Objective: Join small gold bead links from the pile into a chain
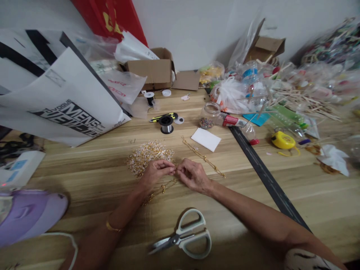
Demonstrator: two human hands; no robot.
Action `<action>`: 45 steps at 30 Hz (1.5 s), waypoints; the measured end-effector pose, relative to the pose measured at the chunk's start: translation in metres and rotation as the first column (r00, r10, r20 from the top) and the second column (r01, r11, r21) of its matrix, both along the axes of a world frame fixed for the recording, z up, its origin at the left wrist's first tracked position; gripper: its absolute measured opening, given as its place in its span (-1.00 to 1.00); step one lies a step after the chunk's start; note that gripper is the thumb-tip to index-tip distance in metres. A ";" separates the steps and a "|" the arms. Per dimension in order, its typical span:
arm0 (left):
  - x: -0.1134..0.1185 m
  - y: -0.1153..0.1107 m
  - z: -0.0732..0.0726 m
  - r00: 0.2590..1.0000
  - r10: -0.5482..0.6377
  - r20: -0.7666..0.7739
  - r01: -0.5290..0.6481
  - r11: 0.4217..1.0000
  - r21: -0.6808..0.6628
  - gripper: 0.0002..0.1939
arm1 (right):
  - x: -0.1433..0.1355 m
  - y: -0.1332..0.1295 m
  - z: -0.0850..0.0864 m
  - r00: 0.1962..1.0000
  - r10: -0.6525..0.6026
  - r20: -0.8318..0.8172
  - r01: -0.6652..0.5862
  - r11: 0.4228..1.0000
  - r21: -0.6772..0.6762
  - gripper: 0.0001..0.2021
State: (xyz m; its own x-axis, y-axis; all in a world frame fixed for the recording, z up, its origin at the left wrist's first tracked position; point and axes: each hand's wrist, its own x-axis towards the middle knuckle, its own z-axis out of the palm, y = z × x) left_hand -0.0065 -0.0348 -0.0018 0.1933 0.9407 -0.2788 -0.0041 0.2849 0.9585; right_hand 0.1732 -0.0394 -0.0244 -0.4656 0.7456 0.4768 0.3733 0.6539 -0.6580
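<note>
My left hand [157, 173] and my right hand [194, 175] meet fingertip to fingertip over the table, both pinched. A thin gold chain [163, 188] with small beads hangs from between them and trails beside my left wrist. The exact spot they grip is too small to make out. Just behind my left hand is a heap of gold and clear beaded pieces [146, 155]. A second gold chain [204, 157] lies stretched out past my right hand. White-handled scissors [194, 237] rest nearer to me, their blades pointing left.
Behind the heap stand a wire spool [166, 124] and a yellow utility knife [161, 117]. A jar of beads [208, 117] and a white card [206, 139] sit to their right. Farther right are a yellow tape measure [282, 141] and piled plastic; a purple iron [33, 213] is at left.
</note>
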 end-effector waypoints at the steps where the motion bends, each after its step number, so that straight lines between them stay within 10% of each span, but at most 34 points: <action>1: 0.000 0.000 0.000 1.000 0.000 -0.002 0.000 1.000 0.003 -0.81 | 0.000 0.000 0.000 1.000 -0.001 0.000 0.001 1.000 0.001 -0.94; 45: -0.002 0.000 -0.006 0.999 -0.026 0.019 0.026 1.000 0.004 -0.86 | -0.001 0.001 0.002 0.999 -0.002 -0.046 0.003 0.999 0.036 -0.92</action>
